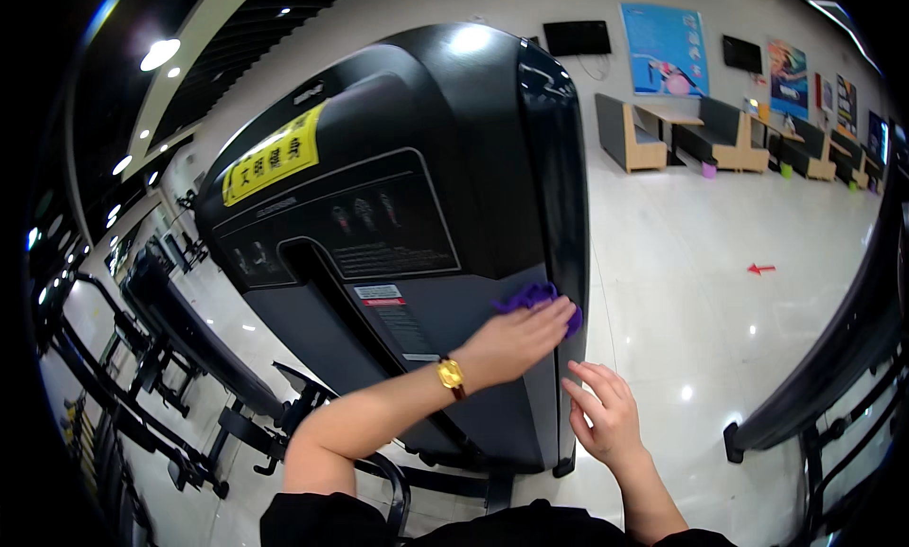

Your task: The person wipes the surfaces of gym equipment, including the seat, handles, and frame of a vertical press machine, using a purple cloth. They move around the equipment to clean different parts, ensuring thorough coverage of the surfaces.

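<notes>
My left hand (513, 342), with a gold-faced watch (450, 374) at the wrist, presses a purple cloth (531, 295) against the right edge of a gym weight machine's shroud (454, 213). The cloth bunches out above and beside the fingers. Lower and to the right, my right hand (603, 412) is raised near the narrow side panel of the shroud, fingers apart and holding nothing. Whether its fingertips touch the panel, I cannot tell. The tall dark shroud bears a yellow sticker (273, 155), an instruction panel (394, 217) and a warning label (390, 320).
More exercise machines (192, 327) stand at the left. Another dark machine (817, 341) rises at the right edge. Booth seats (632, 135) and tables line the far wall, beneath screens (577, 38) and posters (665, 50). A red arrow (761, 268) marks the glossy floor.
</notes>
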The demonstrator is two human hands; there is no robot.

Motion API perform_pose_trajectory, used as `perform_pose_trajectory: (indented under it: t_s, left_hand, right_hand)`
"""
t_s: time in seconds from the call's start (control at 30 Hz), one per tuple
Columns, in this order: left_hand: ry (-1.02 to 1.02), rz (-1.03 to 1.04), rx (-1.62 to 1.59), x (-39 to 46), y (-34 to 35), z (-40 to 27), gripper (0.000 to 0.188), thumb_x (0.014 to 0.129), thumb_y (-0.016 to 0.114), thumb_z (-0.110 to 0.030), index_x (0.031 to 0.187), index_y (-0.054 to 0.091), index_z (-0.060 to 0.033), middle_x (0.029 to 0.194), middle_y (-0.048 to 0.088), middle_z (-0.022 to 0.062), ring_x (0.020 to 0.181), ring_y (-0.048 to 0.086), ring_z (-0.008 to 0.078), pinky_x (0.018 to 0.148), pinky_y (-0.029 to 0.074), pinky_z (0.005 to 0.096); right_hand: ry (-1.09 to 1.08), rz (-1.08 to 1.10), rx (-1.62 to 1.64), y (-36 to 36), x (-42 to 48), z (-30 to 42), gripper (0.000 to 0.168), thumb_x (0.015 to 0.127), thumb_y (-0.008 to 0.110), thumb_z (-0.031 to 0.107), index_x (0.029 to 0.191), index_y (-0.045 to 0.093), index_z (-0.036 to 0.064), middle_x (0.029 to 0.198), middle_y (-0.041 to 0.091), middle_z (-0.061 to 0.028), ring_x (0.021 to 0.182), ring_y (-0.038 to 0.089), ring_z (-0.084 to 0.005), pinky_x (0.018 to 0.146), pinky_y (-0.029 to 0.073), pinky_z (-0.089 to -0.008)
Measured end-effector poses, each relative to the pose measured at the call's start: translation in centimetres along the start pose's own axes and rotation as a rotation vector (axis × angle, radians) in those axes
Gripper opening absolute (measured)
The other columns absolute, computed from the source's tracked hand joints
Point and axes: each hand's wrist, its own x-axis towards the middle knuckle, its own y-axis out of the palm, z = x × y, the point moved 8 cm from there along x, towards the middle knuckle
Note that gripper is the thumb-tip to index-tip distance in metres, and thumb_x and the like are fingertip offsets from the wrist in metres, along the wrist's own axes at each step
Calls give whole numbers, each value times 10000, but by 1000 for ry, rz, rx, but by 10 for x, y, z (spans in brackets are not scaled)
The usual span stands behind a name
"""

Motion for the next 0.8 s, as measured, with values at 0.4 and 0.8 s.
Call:
perform_pose_trajectory:
  t_s: [0.4,0.8]
  left_hand:
    - [-336,-300,345,91,-66,44,377,835,534,-64,1208,591,-62,1398,473,114,1314,418,307,1102,305,476]
    - [-288,166,-151,35,91,-50,384,892,477,-65,1266,560,-28,1429,462,123,1313,458,260,1091,362,361]
  right_hand:
    - [199,201,8,30,-74,-38,326,785,635,65,1108,619,26,1278,550,-116,1190,520,-295,1022,419,-410]
    - [385,567,-96,5,-168,-174,494,863,596,165,1334,483,66,1457,396,-139,1362,361,-296,1110,311,-465]
